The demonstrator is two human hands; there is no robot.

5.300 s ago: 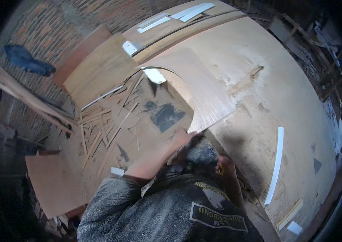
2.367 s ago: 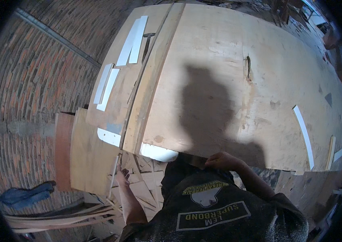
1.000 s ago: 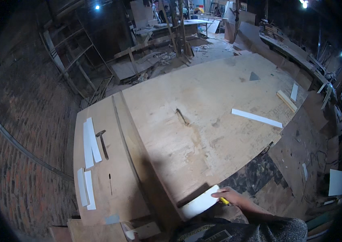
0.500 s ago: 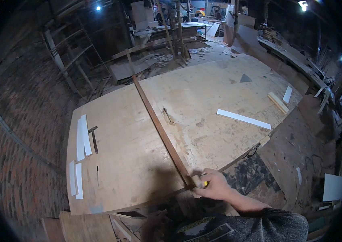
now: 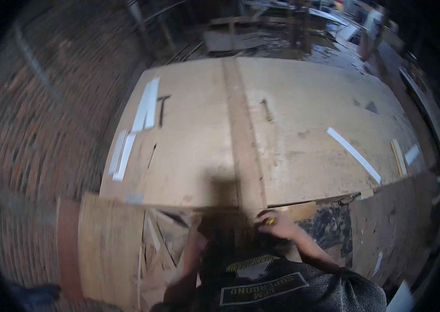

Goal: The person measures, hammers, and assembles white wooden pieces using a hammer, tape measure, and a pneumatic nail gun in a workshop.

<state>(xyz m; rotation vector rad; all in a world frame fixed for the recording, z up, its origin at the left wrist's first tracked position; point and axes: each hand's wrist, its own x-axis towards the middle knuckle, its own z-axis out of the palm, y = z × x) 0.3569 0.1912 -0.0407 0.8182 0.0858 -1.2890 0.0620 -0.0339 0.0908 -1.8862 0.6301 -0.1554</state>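
Note:
A long wooden plank lies across the worktable from its far edge to the near edge, with its wide face showing. At the plank's near end, slightly to its right, my right hand is closed around a small item of which only a yellow bit shows. My left hand is low at the table's near edge, left of the plank end. Shadow and motion blur hide its fingers, so I cannot see whether it holds anything.
White strips lie at the left beside a hammer and a thin dark tool. Another white strip and a pale wooden batten lie at the right. A brick wall stands left; offcuts lie below the near edge.
The plank showed a narrow brown side and now shows a wide pale face. My left hand has come up to the near edge. The view has shifted, with the table appearing more square-on.

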